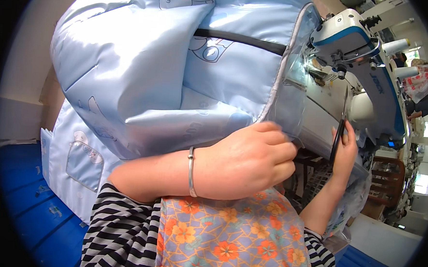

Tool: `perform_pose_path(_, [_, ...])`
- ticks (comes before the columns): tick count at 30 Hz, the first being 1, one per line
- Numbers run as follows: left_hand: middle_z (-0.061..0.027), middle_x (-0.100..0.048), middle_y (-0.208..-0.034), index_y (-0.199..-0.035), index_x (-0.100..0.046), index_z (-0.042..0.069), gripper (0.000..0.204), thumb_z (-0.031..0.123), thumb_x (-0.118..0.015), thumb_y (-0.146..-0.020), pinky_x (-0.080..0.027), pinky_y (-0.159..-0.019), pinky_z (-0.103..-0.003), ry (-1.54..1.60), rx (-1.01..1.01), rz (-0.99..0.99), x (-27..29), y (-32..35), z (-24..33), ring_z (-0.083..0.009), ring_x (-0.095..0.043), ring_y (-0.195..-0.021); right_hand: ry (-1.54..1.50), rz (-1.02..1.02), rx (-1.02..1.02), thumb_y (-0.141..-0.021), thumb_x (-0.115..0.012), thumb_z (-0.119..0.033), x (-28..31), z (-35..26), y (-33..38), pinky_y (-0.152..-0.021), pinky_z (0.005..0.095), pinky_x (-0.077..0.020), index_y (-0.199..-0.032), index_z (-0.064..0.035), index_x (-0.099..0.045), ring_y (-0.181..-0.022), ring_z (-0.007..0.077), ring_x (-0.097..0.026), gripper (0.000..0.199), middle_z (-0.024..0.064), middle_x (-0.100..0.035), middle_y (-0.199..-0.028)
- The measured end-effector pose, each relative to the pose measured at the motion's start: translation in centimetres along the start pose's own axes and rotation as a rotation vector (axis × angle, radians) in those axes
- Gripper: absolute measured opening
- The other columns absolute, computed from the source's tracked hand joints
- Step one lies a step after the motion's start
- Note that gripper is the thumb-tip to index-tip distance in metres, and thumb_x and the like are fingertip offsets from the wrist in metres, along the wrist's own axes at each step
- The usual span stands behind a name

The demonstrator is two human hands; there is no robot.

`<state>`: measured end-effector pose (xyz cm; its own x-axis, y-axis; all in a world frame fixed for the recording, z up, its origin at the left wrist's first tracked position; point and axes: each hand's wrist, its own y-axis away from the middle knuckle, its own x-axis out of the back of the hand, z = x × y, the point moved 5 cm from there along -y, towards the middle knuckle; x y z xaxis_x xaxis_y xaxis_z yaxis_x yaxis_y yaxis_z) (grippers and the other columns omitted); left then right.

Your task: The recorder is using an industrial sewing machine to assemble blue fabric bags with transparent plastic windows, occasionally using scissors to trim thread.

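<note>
A large, puffy light-blue quilted fabric piece [154, 67] with cartoon animal prints fills the space in front of me. A grey piped edge runs down its right side, with a clear plastic sheet [293, 101] along it. At the lower end of this edge, my left hand [256, 157] is closed, slightly blurred, its knuckles up and the fabric edge meeting its fingers. Farther right, my right hand [346, 152] grips a pair of black-handled scissors [338, 139], blades pointing up and away toward the sewing machine. The tips of my left fingers are hidden.
A white and blue sewing machine [378, 94] stands at the right, thread cones beside it. Its pale worktable [321, 110] lies beneath the needle area. More printed fabric [84, 163] hangs at the left over a blue surface [19, 196]. A wooden chair [386, 181] stands farther right.
</note>
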<state>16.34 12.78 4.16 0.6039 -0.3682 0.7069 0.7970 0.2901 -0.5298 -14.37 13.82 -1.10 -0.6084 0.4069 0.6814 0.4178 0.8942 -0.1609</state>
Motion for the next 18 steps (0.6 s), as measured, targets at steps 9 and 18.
perform_pose_path(9, [-0.0152, -0.054, -0.127, -0.11, -0.062, -0.001, 0.035, 0.012, -0.057, -0.078, -0.04, -0.103, -0.045, -0.509, 0.292, 0.131, -1.6, 1.6, -2.5, -0.0302, -0.047, -0.127, 0.566, 0.189, 0.38, -0.088, -0.062, -0.01, -0.1, -1.1, -2.6, -0.086, 0.032, -0.0481, -0.11, 0.0, -0.065, -0.093, 0.0245, -0.063, 0.024, 0.0136, -0.065, -0.106])
perform_pose_path(18, [-0.0156, -0.056, -0.123, -0.109, -0.063, -0.003, 0.037, 0.012, -0.056, -0.076, -0.045, -0.095, -0.04, -0.521, 0.308, 0.068, -3.0, 2.1, -2.5, -0.0306, -0.053, -0.121, -0.653, -0.452, 0.085, -0.094, -0.064, -0.023, -14.4, -13.7, -6.3, -0.064, 0.0196, -0.043, -0.096, -0.0029, -0.066, -0.068, 0.0058, -0.056, 0.02, -0.0006, -0.065, -0.079])
